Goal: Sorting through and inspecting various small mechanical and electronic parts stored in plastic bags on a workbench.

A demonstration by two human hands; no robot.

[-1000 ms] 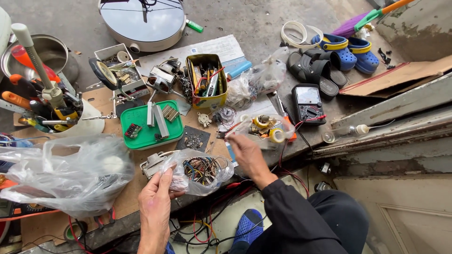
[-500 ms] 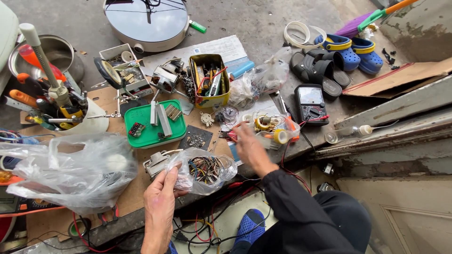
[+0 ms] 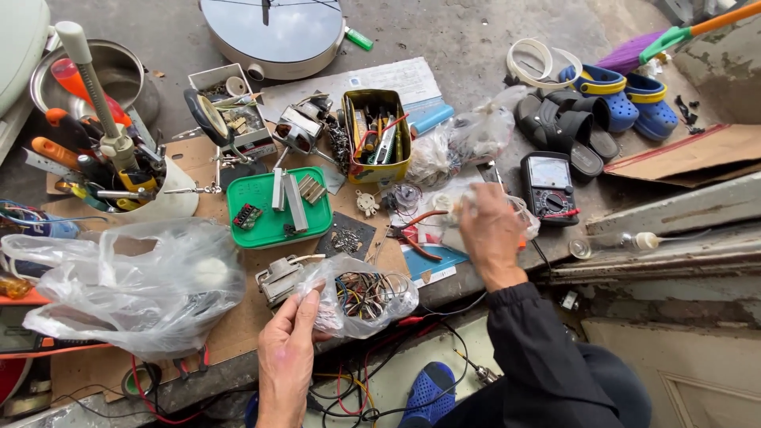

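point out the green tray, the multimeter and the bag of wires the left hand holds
green tray [image 3: 268,230], head view, bare front left corner
multimeter [image 3: 549,184], head view, centre of body
bag of wires [image 3: 365,293], head view, middle of the clear plastic

There is one view only, from a camera worn on the person's head, looking steeply down and a little forward over a cluttered cardboard-covered work surface [image 3: 198,349] on a grey concrete floor [image 3: 476,32]. It sits close: the bare left hand [image 3: 287,357] and the black-sleeved right hand [image 3: 491,234] fill the lower middle, with the person's blue shoe [image 3: 428,390] at the bottom edge.
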